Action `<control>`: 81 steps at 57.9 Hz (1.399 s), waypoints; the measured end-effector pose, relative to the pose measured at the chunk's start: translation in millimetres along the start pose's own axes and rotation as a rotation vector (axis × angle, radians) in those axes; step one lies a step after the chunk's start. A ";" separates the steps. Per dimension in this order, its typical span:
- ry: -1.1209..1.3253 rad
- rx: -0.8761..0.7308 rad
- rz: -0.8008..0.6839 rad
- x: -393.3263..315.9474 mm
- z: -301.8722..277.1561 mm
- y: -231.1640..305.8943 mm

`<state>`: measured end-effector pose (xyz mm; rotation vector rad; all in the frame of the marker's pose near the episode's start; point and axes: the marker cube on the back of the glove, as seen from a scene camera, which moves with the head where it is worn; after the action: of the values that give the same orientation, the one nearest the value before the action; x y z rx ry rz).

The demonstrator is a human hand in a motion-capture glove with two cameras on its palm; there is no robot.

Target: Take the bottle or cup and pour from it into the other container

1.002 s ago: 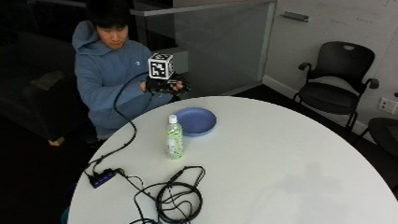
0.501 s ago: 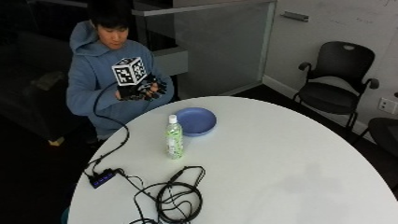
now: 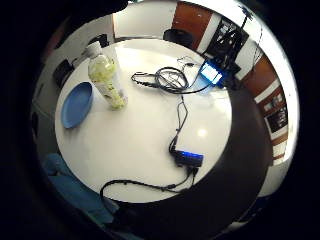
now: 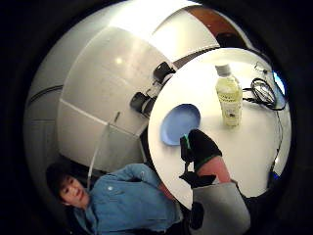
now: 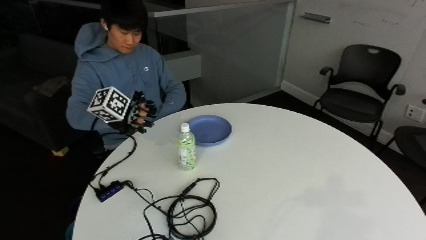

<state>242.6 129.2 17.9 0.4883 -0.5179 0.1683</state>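
Reach phase: we judge the step is getting the right hand point(image 5: 138, 117) onto the bottle point(image 5: 186, 147); nothing held yet. Bottle stands upright on the desk point(image 5: 299, 180), cap on, ahead of the fingers point(image 5: 148, 106) and well apart from them; the blue plate point(image 5: 209, 129) sits just past it, beyond the fingers' reach line, close beside the bottle but not touching as far as we can tell. To do this well we'd come in from the side at mid-body, below the cap, wrap around the label zone, and keep the approach clear of the plate rim so nothing gets knocked. Cap looks closed, so pouring would need it off first, worth flagging. Cable coil point(image 5: 190, 212) and hub point(image 5: 110, 190) lie on the near side of the desk, off the reach path. Hand pose: raised over the desk edge in front of the chest, palm facing the desk, fingers spread and relaxed, gripping nothing.
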 end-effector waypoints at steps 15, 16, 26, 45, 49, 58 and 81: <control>-0.303 0.082 0.075 50.1 15.1 -5.0; -0.317 0.087 0.079 52.4 16.6 -5.9; -0.496 0.109 0.148 73.9 39.0 -14.9; -0.690 0.061 0.190 84.7 89.6 -42.5; -0.713 0.027 0.185 78.9 103.6 -48.0; -0.778 -0.043 0.172 62.8 132.0 -63.2; -0.820 0.165 0.164 36.1 174.9 -98.3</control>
<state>224.8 -40.7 129.1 0.6723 -1.3563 0.1648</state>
